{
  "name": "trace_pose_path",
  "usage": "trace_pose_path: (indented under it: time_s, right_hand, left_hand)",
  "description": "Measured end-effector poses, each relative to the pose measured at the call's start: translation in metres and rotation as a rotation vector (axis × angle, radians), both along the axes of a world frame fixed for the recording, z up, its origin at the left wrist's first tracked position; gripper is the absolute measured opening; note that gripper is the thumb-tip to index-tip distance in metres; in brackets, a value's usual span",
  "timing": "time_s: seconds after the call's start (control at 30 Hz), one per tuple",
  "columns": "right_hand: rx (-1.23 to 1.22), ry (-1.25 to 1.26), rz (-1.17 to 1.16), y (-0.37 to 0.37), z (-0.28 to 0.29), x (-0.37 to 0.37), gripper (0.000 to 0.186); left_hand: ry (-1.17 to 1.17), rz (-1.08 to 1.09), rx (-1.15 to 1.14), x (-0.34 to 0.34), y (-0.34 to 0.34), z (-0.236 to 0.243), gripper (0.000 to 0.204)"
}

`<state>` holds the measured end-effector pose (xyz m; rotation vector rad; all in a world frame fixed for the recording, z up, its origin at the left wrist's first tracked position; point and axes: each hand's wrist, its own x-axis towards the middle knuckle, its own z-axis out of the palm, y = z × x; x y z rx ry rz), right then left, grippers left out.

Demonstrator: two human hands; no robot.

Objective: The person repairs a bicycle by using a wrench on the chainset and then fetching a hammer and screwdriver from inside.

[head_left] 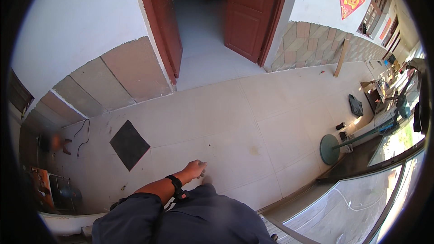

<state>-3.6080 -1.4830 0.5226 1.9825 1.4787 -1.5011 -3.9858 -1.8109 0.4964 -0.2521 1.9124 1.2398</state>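
Note:
My left hand (195,169) hangs over the tiled floor in front of my body, its fingers curled loosely inward and nothing visible in them. A black wristband (174,184) circles that wrist, below a dark sleeve. The hand touches nothing. Nearest to it on the floor, off to the left, lies a black diamond-shaped mat (129,145). My right hand is out of the picture.
Ahead, a red double door (251,16) stands open. On the right, a green round-based stand (329,149), a black bag (356,105) and a leaning wooden plank (342,58) occupy the floor. A black cable (81,142) lies at left. Glass panes (346,203) border the lower right.

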Motion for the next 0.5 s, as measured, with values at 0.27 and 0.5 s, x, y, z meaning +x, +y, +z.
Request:
trace_pose_path:
  time_s: [0.27, 0.5]
  right_hand:
    - [-0.116, -0.147, 0.351, 0.010, 0.034, -0.178, 0.039]
    - [-0.174, -0.283, 0.564, 0.052, 0.023, -0.357, 0.039]
  left_hand:
    - [0.041, 0.280, 0.043, -0.123, -0.069, 0.014, 0.039]
    - [-0.088, 0.572, 0.077, -0.184, -0.076, -0.021, 0.039]
